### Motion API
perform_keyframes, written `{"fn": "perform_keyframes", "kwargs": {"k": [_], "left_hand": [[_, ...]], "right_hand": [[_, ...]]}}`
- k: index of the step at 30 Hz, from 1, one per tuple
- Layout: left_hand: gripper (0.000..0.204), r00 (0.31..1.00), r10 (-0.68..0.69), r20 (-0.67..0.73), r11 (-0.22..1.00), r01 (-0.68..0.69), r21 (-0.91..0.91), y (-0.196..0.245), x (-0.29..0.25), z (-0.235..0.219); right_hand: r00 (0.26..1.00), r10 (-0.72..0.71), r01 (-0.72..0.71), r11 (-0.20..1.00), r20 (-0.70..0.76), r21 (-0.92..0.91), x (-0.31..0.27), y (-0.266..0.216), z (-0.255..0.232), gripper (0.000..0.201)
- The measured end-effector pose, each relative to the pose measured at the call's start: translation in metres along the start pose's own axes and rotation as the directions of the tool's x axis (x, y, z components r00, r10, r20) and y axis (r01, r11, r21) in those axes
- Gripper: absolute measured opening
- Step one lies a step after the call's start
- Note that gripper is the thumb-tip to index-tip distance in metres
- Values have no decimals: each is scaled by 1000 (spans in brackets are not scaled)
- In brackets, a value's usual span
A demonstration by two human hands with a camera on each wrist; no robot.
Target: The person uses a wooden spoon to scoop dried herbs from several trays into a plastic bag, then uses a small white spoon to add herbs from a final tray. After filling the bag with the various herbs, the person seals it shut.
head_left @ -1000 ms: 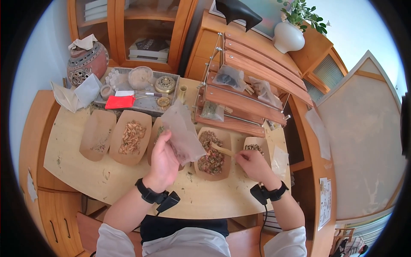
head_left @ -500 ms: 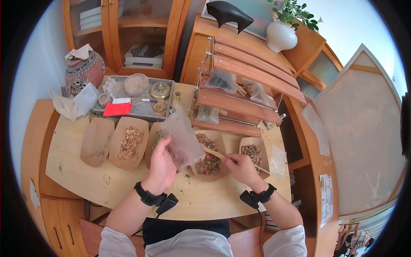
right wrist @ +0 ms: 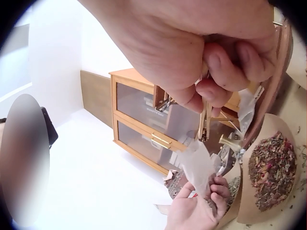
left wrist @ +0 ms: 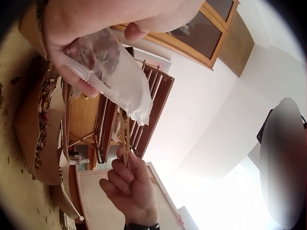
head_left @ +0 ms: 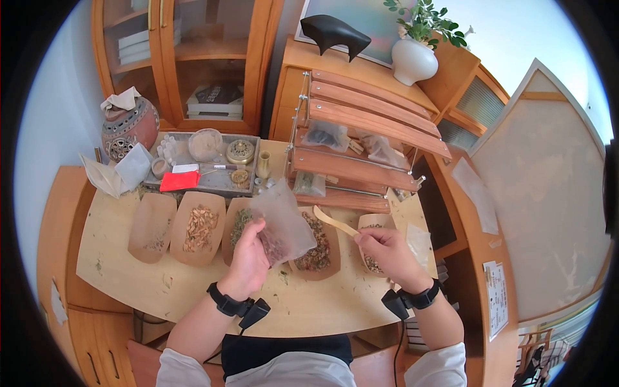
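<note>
My left hand [head_left: 248, 261] grips a translucent bag [head_left: 284, 222] around its lower part, with dark reddish dried bits inside, as the left wrist view also shows. Between the thumb and fingers of my right hand [head_left: 390, 255] is a slim wooden scoop [head_left: 335, 221], its curved end pointing left toward the bag. In the right wrist view the scoop [right wrist: 205, 122] carries a few dark bits. Beneath the bag and scoop, partly hidden by the bag, lies a paper tray [head_left: 330, 269] of mixed dried petals and herbs.
More paper trays flank it: green herbs [head_left: 240, 222], orange-brown pieces [head_left: 202, 229], sparse crumbs [head_left: 151, 235], and pale-dark bits [head_left: 374, 257] near my right hand. Behind stand a grey tray [head_left: 222, 191] of incense ware and a wooden slatted rack [head_left: 361, 161] with small bags. A clear bag [head_left: 419, 245] lies right.
The scoop has gone from the petal tray up to the bag's side, then back right, away from the bag. My left hand keeps hold of the bag. The head view has shifted slightly.
</note>
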State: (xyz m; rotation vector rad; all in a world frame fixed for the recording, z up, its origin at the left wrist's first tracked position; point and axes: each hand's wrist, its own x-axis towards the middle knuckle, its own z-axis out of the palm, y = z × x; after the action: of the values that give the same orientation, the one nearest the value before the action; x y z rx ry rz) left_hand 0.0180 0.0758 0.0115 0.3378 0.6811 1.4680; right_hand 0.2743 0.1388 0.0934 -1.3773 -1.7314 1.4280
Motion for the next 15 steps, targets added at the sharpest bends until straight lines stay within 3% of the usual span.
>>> {"fn": "perform_keyframes", "kwargs": {"k": [8, 10, 13, 15], "left_hand": [[34, 1000, -20, 7, 999, 20, 45, -3, -1, 2], [42, 1000, -2, -5, 997, 2, 71, -3, -3, 5], [36, 1000, -13, -4, 998, 13, 65, 0, -5, 8], [31, 1000, -26, 9, 998, 25, 55, 0, -5, 7]], "right_hand": [[996, -70, 71, 997, 51, -24, 2, -23, 10, 30], [992, -93, 95, 995, 90, -23, 5, -20, 14, 29], [994, -33, 47, 990, 102, -133, 4, -24, 15, 28], [995, -73, 86, 963, 62, -254, 1, -26, 19, 29]]}}
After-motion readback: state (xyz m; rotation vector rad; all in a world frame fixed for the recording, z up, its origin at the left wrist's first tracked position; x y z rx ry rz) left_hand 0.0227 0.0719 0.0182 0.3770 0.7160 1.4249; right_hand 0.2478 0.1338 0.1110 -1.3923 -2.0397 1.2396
